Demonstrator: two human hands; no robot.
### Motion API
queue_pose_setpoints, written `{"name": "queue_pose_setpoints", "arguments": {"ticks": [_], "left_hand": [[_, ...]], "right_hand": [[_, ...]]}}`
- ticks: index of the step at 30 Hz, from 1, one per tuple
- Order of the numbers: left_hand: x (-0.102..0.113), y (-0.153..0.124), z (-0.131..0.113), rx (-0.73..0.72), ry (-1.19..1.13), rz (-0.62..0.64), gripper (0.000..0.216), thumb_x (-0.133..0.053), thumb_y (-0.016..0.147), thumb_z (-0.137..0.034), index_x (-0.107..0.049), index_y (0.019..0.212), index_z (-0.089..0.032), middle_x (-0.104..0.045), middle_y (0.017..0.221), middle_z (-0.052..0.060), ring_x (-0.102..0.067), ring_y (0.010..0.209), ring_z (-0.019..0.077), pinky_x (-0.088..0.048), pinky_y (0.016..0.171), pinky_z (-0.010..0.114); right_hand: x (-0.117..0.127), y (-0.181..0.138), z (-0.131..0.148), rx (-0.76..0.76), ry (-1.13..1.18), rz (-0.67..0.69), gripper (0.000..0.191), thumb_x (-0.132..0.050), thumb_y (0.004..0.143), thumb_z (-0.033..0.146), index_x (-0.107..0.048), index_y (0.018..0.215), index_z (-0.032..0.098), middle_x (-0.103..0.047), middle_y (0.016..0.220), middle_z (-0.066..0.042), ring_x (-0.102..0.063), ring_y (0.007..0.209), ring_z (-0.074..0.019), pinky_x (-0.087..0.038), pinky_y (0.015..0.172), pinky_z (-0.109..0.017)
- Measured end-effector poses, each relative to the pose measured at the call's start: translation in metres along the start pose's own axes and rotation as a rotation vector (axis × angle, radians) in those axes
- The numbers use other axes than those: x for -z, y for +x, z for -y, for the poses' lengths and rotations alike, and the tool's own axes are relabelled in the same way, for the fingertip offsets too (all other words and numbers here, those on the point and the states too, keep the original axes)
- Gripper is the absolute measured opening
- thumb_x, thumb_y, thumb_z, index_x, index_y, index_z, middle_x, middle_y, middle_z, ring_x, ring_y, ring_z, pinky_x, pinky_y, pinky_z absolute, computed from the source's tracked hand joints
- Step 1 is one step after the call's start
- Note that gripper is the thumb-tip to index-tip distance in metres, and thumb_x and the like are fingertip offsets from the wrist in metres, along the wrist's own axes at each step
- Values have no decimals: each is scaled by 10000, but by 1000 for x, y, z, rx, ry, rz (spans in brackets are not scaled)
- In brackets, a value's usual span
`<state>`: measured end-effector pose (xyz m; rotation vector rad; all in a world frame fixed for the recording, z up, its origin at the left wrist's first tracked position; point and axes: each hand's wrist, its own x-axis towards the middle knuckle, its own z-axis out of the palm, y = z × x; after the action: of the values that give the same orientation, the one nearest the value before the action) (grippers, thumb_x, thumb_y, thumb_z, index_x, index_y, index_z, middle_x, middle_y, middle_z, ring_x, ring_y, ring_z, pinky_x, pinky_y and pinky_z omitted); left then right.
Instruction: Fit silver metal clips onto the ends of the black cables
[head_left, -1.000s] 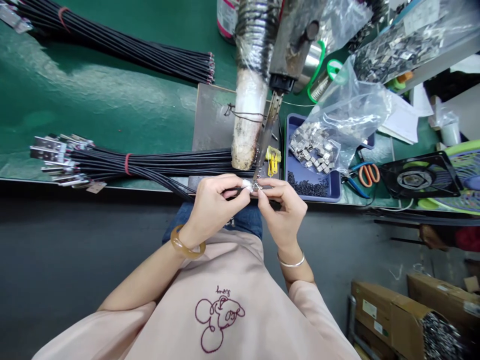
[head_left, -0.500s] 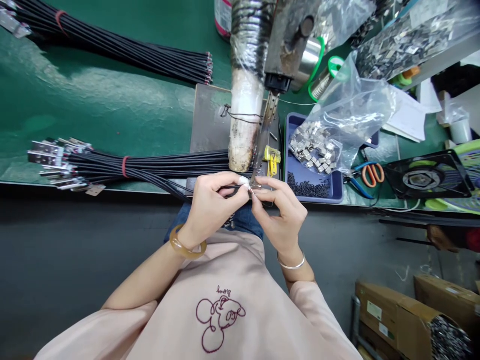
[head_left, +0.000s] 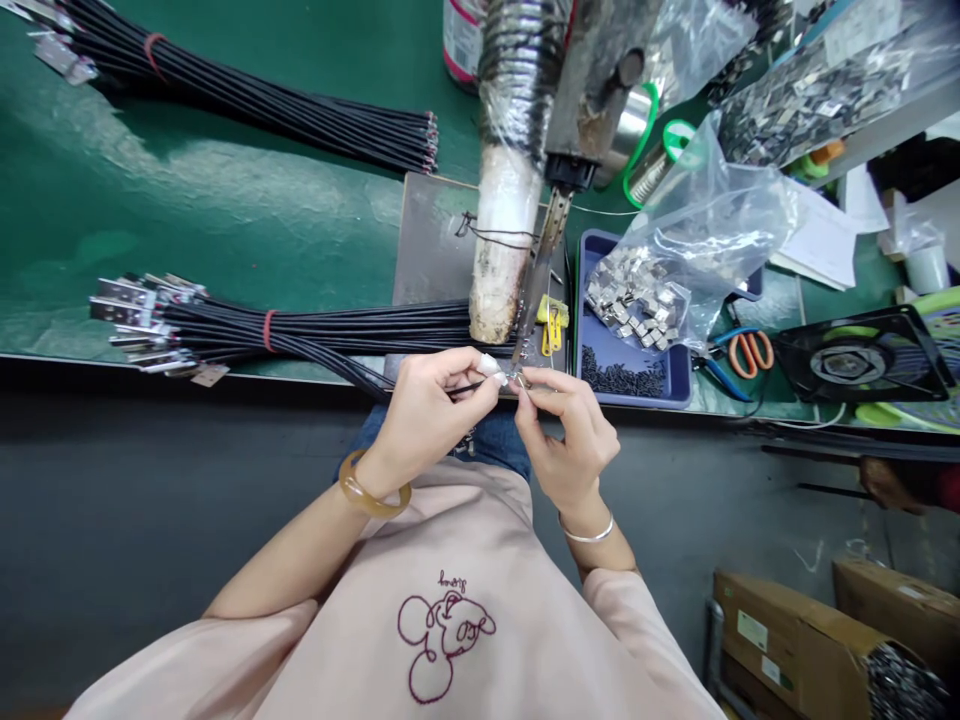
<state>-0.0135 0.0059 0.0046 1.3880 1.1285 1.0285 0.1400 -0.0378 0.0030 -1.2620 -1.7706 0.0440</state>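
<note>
My left hand (head_left: 435, 410) pinches a black cable (head_left: 466, 388) near its end, between thumb and fingers; a white wrap covers one fingertip. Close beside it, my right hand (head_left: 570, 430) has its thumb and forefinger closed on a small shiny metal piece (head_left: 519, 380) at the cable's end. Its exact kind is too small to make out. Just above the fingertips is the lower end of a slanted metal soldering iron (head_left: 546, 240). A bundle of black cables (head_left: 360, 325) with a red band lies on the bench behind my left hand.
Right of the iron, a blue tray (head_left: 679, 385) holds a bag of metal shells (head_left: 637, 305) and small black pieces (head_left: 622, 375). Beyond are cutters (head_left: 750, 350), a black fan (head_left: 862, 365) and solder spools (head_left: 660, 165). A wrapped white tube (head_left: 502, 220) hangs left of the iron.
The whole view has shifted slightly, so the bench things sit further right. My fingertips have come down a little from the iron's tip, and a small gap shows between my hands.
</note>
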Motion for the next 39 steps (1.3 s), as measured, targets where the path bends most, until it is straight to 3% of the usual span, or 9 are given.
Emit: {"name": "queue_pose_setpoints", "arguments": {"ticks": [6,8,18,24,28,39], "left_hand": [[4,-2,0,11,-119,31,62,-668,809,-193,-683,780,-141,-701,689,22,-619,595,103,-492,539,176],[4,-3,-1,-3,-138,41,59,-653,815,-172,-699,799,-139,-721,708,23,-653,627,108,-520,573,173],[-2,-3,0,-23,-92,-3,88,-640,823,-124,-725,839,-138,-741,811,30,-702,735,117,-547,615,141],[-5,-2,-2,-111,-13,-73,112,-626,821,-91,-728,829,-135,-698,772,10,-615,647,69,-444,492,93],[-5,-3,0,-108,-2,-70,94,-629,820,-99,-718,824,-131,-691,737,1,-578,594,56,-404,458,93],[-6,-3,-2,-43,10,-63,67,-625,827,-118,-691,835,-131,-684,723,-6,-582,587,51,-382,449,86]], "right_hand": [[-1,1,-1,-391,382,124,75,-659,918,170,-635,854,201,-708,994,-26,-757,758,-116,-668,684,-238],[0,1,-2,-429,449,135,69,-667,915,176,-641,853,193,-699,1008,-21,-758,759,-107,-669,706,-233],[-5,2,-8,-299,275,65,79,-675,903,151,-670,854,213,-731,958,-18,-731,847,-126,-641,661,-232],[-7,8,-9,-135,175,8,132,-699,869,96,-675,848,224,-747,930,-11,-722,882,-154,-634,785,-324],[-8,5,-8,-43,94,1,153,-689,863,85,-657,867,234,-756,963,-25,-729,870,-149,-625,786,-315],[-9,2,-10,-8,43,2,169,-674,872,77,-627,893,238,-760,968,-34,-739,898,-149,-631,793,-298]]}}
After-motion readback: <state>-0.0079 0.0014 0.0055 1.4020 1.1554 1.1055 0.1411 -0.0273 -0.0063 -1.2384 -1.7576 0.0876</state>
